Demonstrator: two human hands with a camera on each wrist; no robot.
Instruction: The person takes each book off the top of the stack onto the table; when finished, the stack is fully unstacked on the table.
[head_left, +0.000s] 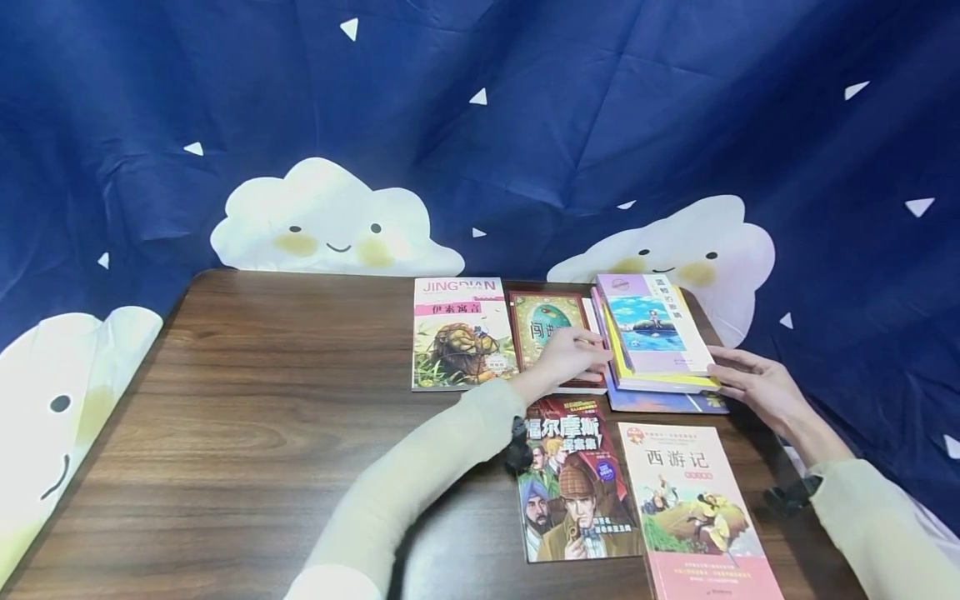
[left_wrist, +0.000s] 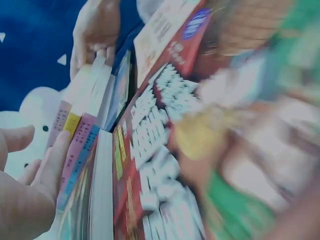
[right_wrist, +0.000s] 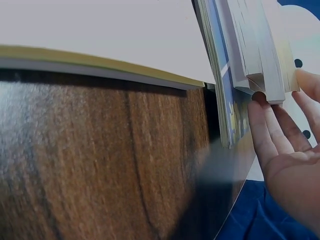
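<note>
Toward the back right of the table is a stack of books, topped by a lilac-and-white book (head_left: 648, 321) with a sea picture. Beneath it show a yellow book (head_left: 660, 381) and a wider blue book (head_left: 675, 403). My left hand (head_left: 567, 358) reaches over a green-and-red book (head_left: 551, 321), its extended fingertips at the stack's left side. Coloured spines (left_wrist: 75, 145) stand beside those fingers in the left wrist view. My right hand (head_left: 772, 392) is at the stack's right side; in the right wrist view its fairly straight fingers (right_wrist: 265, 125) touch the book edges.
A lion-covered book (head_left: 465, 346) lies left of the green-and-red one. Nearer are a detective comic-style book (head_left: 577, 492) and a pink book (head_left: 701, 508). The brown wooden table (head_left: 300, 400) ends at a dark blue cloud-patterned curtain (head_left: 525, 167).
</note>
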